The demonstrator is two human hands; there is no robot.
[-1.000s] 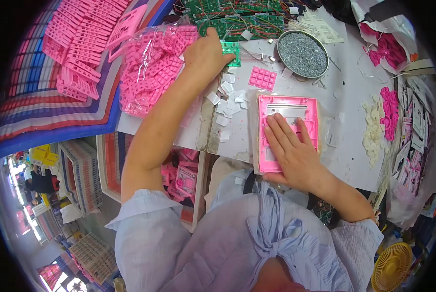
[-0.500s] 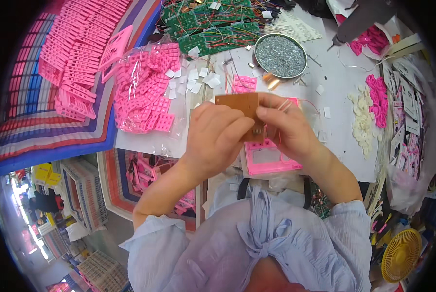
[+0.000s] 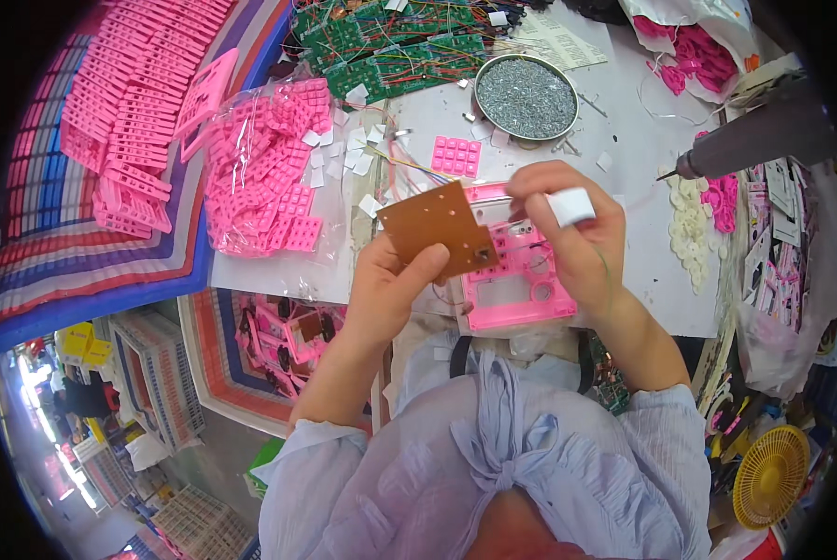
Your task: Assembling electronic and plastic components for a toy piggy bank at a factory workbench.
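Note:
A brown circuit board [image 3: 437,229] is tilted up in my left hand [image 3: 388,285], with the thumb pressed on its face and the fingers behind it. Coloured wires [image 3: 418,168] run from the board's far side. Just right of it my right hand [image 3: 586,247] is closed, its fingers curled over the pink casing. A small white square [image 3: 570,206] sits between the thumb and fingers of that hand; the exact grip is partly hidden. Under both hands the pink plastic casing [image 3: 521,315] lies on the table, showing a rectangular window and round openings. A pink keypad [image 3: 456,157] lies just beyond.
A round tin of small screws [image 3: 527,98] stands ahead. Green circuit boards [image 3: 381,56] are heaped far left of it. A bag of pink keypads [image 3: 260,177] and scattered white squares [image 3: 358,149] lie left. A dark power screwdriver [image 3: 745,140] hangs at right, above cream-coloured pieces [image 3: 689,224].
My hands have moved apart. The board has shifted left with my left hand and is turned, while my right hand has let it go and now shows a white square.

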